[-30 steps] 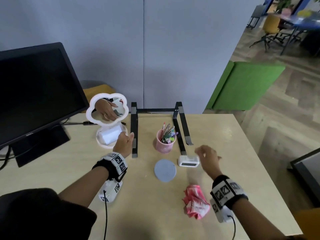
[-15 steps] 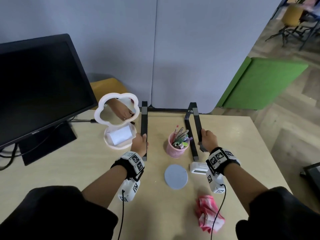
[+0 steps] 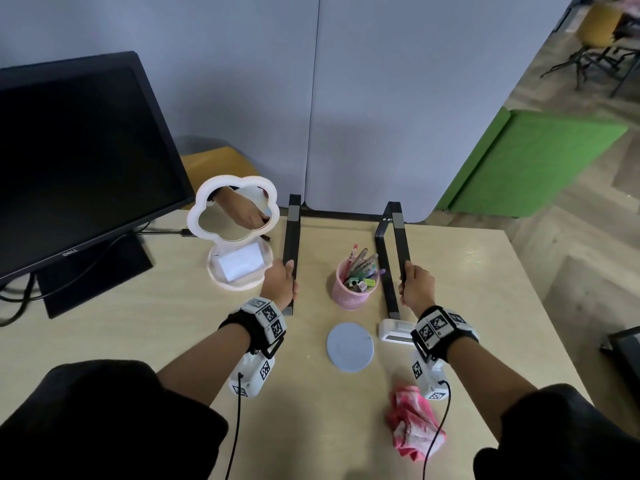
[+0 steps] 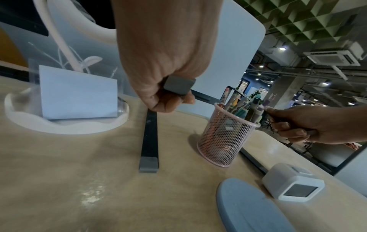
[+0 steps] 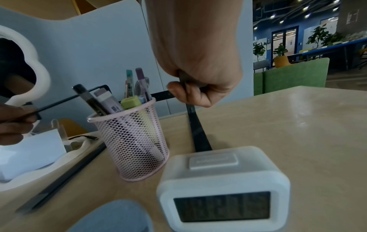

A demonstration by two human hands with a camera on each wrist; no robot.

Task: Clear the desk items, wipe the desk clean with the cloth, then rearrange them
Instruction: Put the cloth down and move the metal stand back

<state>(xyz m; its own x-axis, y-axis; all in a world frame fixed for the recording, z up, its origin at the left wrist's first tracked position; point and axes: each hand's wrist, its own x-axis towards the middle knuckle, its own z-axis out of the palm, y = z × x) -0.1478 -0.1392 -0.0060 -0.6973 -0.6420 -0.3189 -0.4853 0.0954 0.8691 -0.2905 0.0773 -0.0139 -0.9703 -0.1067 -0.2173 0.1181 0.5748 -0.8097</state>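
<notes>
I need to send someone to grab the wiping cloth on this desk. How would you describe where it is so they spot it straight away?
Start at the light wooden desk and look to its near edge, right of centre. Just nearer than the round blue-grey coaster and the small white digital clock, beside the person's right forearm, lies the crumpled pink and white cloth. It is the only soft, bunched-up item there; all its neighbours are rigid.

Black monitor (image 3: 76,161), grey partition (image 3: 381,98), green sofa (image 3: 530,161)

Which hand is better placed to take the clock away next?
Right. The right hand grips the stand rail just behind the clock; the left hand is across the cup.
</notes>
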